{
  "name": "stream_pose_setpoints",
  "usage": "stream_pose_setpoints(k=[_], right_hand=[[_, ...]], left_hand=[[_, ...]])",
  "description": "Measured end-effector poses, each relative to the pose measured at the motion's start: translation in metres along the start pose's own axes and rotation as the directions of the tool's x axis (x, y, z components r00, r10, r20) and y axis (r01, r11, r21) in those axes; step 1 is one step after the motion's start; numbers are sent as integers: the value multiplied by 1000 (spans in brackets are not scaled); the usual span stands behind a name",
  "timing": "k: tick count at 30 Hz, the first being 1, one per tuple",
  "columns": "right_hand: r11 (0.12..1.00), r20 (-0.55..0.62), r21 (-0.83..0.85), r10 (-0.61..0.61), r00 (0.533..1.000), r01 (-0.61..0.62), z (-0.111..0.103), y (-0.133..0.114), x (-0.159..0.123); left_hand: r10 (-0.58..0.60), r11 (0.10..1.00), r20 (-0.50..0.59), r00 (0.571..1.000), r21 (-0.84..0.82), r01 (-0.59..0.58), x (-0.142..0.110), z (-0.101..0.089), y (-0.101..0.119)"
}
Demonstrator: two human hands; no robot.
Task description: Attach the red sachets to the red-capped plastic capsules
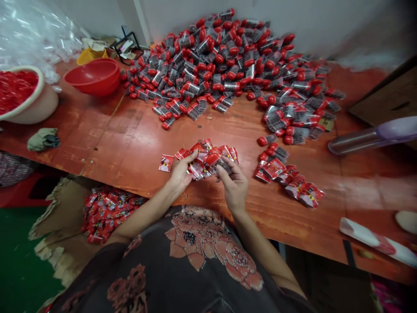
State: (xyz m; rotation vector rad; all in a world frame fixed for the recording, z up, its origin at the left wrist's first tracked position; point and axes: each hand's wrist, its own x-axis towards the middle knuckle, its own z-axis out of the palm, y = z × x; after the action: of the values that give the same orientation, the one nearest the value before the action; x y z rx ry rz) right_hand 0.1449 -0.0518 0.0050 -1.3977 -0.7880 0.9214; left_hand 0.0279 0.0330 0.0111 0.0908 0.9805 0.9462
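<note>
My right hand (233, 182) is closed around a small clear tube (224, 165) with dark contents, its rounded red cap (213, 158) pointing left. Facing it, my left hand (181, 174) has its thumb bent over a shiny red printed packet (196, 168), which it seems to pinch; the fingertips are partly hidden. Beneath and behind both hands lies a loose heap of the same red packets (206, 144). One packet (166, 162) lies flat just left of my left hand.
A big pile of red-capped tubes (208, 65) covers the table's back. Packets (296, 184) and a long clear cylinder (368, 139) lie to the right. A red bowl (94, 78) and white tub (35, 102) stand left. Below, a cardboard box (61, 226) holds many packets.
</note>
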Motion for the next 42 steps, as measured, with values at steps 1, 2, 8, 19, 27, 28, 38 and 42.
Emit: stream_pose_setpoints(k=[1, 2, 8, 19, 27, 28, 38, 42], right_hand=[[1000, -16, -12, -18, 1000, 18, 1, 1, -1], [999, -27, -22, -36, 999, 36, 2, 2, -1], [983, -10, -118, -143, 990, 141, 4, 7, -3], [996, 147, 1, 88, 985, -89, -5, -1, 2], [988, 201, 37, 139, 970, -149, -14, -1, 12], [988, 195, 39, 138, 971, -148, -13, -1, 12], [989, 138, 99, 98, 986, -112, 0, 6, -1], [983, 109, 124, 126, 986, -139, 5, 11, -6]], left_hand=[[-11, 1000, -4, 1000, 8, 12, -1, 0, -1], [-11, 1000, -12, 1000, 14, 11, -1, 1, -2], [153, 988, -37, 987, 7, -153, -6, 3, -9], [338, 938, 40, 940, 64, -340, -9, -2, -8], [280, 944, 106, 954, 151, -293, -15, -3, -2], [273, 942, 109, 956, 169, -289, -15, -4, -1], [231, 917, 123, 965, 303, -258, -25, -7, -1], [137, 950, 123, 983, 266, -166, -27, -8, -2]])
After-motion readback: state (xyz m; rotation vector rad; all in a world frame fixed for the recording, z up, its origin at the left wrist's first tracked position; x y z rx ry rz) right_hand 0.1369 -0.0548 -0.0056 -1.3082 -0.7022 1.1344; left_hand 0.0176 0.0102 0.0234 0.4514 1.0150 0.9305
